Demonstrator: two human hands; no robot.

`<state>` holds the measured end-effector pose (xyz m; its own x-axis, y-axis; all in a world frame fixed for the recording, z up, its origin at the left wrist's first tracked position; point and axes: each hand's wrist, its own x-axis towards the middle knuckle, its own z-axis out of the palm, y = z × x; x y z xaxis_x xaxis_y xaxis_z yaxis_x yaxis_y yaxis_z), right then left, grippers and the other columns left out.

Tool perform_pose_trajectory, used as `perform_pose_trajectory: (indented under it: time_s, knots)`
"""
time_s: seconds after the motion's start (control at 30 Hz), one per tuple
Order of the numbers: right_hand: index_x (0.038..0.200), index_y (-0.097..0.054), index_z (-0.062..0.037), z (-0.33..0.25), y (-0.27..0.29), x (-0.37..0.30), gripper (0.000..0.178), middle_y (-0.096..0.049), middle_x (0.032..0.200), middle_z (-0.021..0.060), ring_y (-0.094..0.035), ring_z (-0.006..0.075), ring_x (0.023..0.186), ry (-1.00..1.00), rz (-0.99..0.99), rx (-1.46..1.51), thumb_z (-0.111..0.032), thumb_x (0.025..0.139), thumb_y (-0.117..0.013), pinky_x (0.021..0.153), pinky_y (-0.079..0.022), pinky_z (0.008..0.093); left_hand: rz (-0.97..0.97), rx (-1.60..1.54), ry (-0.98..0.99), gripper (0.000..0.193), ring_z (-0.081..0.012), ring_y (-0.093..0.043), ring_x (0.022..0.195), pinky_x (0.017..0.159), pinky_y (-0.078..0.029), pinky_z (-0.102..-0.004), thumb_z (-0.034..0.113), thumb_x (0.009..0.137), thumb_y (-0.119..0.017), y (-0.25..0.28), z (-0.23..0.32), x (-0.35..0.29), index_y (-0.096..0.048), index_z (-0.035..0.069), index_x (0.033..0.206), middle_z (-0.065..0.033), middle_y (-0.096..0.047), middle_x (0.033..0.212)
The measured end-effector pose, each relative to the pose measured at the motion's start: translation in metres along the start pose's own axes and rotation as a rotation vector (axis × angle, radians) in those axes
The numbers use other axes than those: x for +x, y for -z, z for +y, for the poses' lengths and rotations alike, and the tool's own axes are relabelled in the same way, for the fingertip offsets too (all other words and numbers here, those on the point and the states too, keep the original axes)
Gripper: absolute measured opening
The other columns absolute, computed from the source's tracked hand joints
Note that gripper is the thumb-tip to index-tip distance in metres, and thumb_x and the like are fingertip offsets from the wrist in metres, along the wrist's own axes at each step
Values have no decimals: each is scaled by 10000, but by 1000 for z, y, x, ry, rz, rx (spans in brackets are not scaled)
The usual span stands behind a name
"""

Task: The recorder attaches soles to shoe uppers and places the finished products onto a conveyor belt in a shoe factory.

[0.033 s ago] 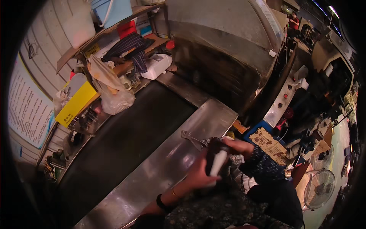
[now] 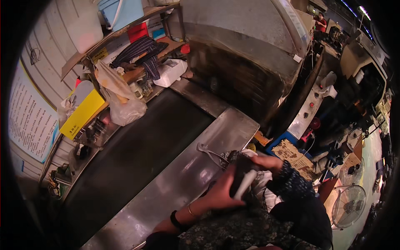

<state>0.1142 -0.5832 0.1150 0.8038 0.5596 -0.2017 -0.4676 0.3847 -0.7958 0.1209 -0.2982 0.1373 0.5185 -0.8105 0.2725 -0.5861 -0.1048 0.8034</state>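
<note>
- The steel ledge (image 2: 183, 179) runs diagonally beside the dark conveyor belt (image 2: 137, 154); its upper end stops at the large metal machine housing (image 2: 237, 54).
- Bare steel lies open up-left of the hands; a bent wire piece (image 2: 208, 152) rests there, near the dark item.
- Left hand (image 2: 223, 193): forearm enters from the lower edge, fingers closed around a dark item with a white part (image 2: 243, 181) at the ledge's near edge.
- Right hand (image 2: 266, 161): sleeved arm bent inward, fingers resting on the item's upper end; its grip cannot be told.
</note>
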Motion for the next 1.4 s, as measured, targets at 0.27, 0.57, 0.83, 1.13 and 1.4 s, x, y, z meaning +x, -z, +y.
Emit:
perform_pose_trajectory:
  time_s: [0.27,0.57,0.83,1.13,1.4]
  knots:
    - [1264,-548,14,80,-20,-143,505,-651,1186,169,-629,319,1089,-70,800,625,-314,889,-629,900,-542,524,-42,628,145,540,-413,-343,1383,1159,-261,-497,385,937,-575,4,-125,66,-517,62,1366,-157,-438,1476]
    - [1393,-431,1,-25,94,30,607,-581,1281,151,-579,242,1146,795,744,77,-53,837,-670,987,-469,354,49,695,59,432,-308,-479,1278,1136,-286,-481,332,890,-589,-6,-183,57,-598,61,1226,-142,-565,1313]
    - [1286,-483,21,-104,141,276,546,-624,1151,270,-618,419,1055,418,1220,-951,-239,852,-687,917,-504,460,35,660,46,440,-319,-515,1242,1126,-295,-482,346,901,-593,-1,-176,67,-604,61,1236,-137,-575,1318]
    - [1183,-647,-36,43,-29,103,285,-705,1082,116,-655,198,1018,287,-159,-781,-213,963,-610,900,-503,331,109,632,14,437,-310,-506,1266,1138,-276,-491,312,872,-615,-9,-194,58,-624,56,1226,-137,-582,1331]
    - [1088,-657,-41,124,-65,32,188,-688,988,150,-666,322,919,571,303,-1029,-136,933,-608,825,-530,385,119,645,5,447,-348,-444,1322,1152,-277,-485,297,877,-627,-8,-172,46,-611,38,1241,-179,-537,1377]
